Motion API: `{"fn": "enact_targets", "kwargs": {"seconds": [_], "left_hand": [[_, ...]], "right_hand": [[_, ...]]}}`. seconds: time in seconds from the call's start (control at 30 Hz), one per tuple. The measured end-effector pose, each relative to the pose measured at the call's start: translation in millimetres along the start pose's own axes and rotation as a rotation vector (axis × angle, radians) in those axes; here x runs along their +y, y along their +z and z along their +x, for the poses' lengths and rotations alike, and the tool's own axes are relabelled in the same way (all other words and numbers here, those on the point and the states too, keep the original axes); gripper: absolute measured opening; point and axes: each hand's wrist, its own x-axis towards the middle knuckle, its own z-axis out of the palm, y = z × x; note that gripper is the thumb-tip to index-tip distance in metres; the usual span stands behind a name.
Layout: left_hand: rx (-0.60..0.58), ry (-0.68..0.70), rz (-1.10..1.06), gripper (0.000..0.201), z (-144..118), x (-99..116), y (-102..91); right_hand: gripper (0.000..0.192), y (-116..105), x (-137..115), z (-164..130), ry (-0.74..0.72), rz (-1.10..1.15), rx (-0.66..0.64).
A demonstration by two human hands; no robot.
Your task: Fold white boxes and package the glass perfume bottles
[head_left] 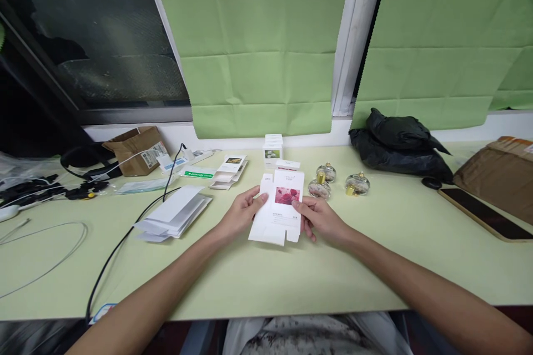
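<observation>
At the left of the frame a stack of flat cartons (175, 213) lay on the bench (250, 283). In the centre, the left hand (241, 213) and right hand (320, 219) each had fingers clamped on one edge of a flat white carton (280, 208) with a rose picture. Behind it to the right stood three bottles (338, 180). The thin card could crease if squeezed unevenly, and a wide movement might knock a bottle over.

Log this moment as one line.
left hand: holds flat carton | right hand: holds same carton | nearby: three glass bottles, flat carton stack
</observation>
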Motion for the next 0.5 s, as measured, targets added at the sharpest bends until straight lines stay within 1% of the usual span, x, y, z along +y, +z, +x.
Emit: {"fn": "enact_targets", "kwargs": {"seconds": [0.13, 0.2, 0.23, 0.3, 0.33, 0.4, 0.43, 0.47, 0.5], "left_hand": [[-0.089, -0.075, 0.067, 0.056, -2.0, -0.6, 0.9], [-0.062, -0.05, 0.139, 0.054, -2.7, 0.0, 2.0], [-0.02, -0.021, 0.199, 0.053, -1.9, 2.3, 1.5], [0.117, 0.058, 0.388, 0.049, 4.2, 14.2, -5.2], [0.205, 0.099, 0.511, 0.048, 10.0, 24.4, -12.4], [0.412, 0.165, 0.812, 0.045, 27.5, 52.2, -34.9], [0.513, 0.162, 0.938, 0.044, 38.7, 67.9, -49.1], [0.588, 0.116, 1.042, 0.044, 50.9, 83.1, -64.0], [0.635, 0.041, 1.135, 0.044, 63.5, 96.4, -78.6]], "right_hand": [[0.043, 5.6, 3.3, 1.8, -0.054, 0.06, 0.042], [0.044, 7.5, 3.3, 2.3, -0.065, 0.065, 0.045], [0.045, 8.1, 3.0, 2.3, -0.06, 0.071, 0.047], [0.046, 9.1, 1.9, 1.8, -0.039, 0.1, 0.043], [0.046, 9.5, 1.3, 1.5, -0.03, 0.117, 0.037], [0.048, 10.3, 0.8, 0.7, -0.022, 0.137, 0.026], [0.049, 10.7, 0.9, 0.4, -0.02, 0.138, 0.023], [0.049, 11.0, 1.3, 0.2, -0.017, 0.134, 0.021], [0.048, 11.4, 2.0, 0.1, -0.013, 0.127, 0.016]]}}
